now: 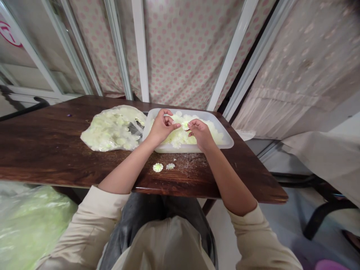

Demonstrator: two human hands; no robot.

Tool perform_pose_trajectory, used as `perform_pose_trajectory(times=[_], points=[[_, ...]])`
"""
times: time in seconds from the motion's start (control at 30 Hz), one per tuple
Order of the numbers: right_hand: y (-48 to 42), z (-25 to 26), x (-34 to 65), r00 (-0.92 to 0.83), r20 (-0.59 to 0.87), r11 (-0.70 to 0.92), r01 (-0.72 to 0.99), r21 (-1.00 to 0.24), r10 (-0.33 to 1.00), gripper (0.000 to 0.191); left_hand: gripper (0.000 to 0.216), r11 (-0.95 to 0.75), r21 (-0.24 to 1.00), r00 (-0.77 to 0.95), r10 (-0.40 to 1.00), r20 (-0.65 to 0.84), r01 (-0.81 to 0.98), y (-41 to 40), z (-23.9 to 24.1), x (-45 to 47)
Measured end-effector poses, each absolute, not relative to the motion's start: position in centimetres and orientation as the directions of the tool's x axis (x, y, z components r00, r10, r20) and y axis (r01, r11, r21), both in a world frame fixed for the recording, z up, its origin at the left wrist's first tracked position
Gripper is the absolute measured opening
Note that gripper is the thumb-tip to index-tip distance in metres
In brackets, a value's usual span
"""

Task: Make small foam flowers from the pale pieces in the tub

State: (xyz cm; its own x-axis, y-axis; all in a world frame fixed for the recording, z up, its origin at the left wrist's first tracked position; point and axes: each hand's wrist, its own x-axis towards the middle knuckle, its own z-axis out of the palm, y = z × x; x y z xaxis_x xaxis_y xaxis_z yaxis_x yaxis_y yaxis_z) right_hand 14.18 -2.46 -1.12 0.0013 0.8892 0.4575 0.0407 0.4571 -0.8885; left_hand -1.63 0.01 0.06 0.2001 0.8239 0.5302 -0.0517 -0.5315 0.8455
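Note:
Over the plastic tray (230, 144), my right hand (200, 132) pinches a small pale yellow-green artificial-looking flower (185, 126) between thumb and fingers. My left hand (163, 128) is just left of it, its thumb reaching toward the flower and its index finger held apart above. Whether that thumb touches the flower is unclear. Beneath both hands, the white translucent tray holds a heap of similar pale pieces (177, 139). On the table in front of it lie a greenish-centred scalloped flower (158, 167) and a smaller whitish piece (170, 166).
A clear plastic bag (112, 129) of pale petal pieces lies left of the tray on the dark wooden table (50, 150). Another large bag (36, 225) sits low at the left. Glittery bits are scattered near the table's front edge. Dotted curtains (185, 52) hang behind.

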Motion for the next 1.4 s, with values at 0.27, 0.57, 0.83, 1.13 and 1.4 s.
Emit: perform_pose_trajectory(times=[0.27,0.57,0.83,1.13,1.4], points=[[-2.47,-1.27,14.29,-0.025,0.430,0.431,0.062,-0.900,0.903,0.024,0.035,-0.509,0.851,0.196,0.854,0.481,0.127,0.01,-0.16,-1.87],[-2.43,-1.19,14.27,-0.001,0.417,0.417,0.065,-0.907,0.909,0.027,0.027,-0.538,0.818,0.094,0.843,0.530,0.205,-0.11,0.04,-1.90],[-2.70,-1.11,14.15,-0.031,0.410,0.411,0.098,-0.906,0.911,0.020,0.026,-0.622,0.700,0.282,0.783,0.555,0.351,-0.18,0.23,-1.77],[-2.46,-1.21,14.26,-0.021,0.447,0.446,0.106,-0.889,0.894,0.020,0.016,-0.654,0.702,0.400,0.745,0.533,0.282,-0.69,0.68,-1.84],[-2.57,-1.13,14.29,-0.062,0.465,0.469,0.105,-0.877,0.883,0.019,0.024,-0.629,0.726,0.354,0.769,0.532,0.277,-0.73,0.60,-1.89]])
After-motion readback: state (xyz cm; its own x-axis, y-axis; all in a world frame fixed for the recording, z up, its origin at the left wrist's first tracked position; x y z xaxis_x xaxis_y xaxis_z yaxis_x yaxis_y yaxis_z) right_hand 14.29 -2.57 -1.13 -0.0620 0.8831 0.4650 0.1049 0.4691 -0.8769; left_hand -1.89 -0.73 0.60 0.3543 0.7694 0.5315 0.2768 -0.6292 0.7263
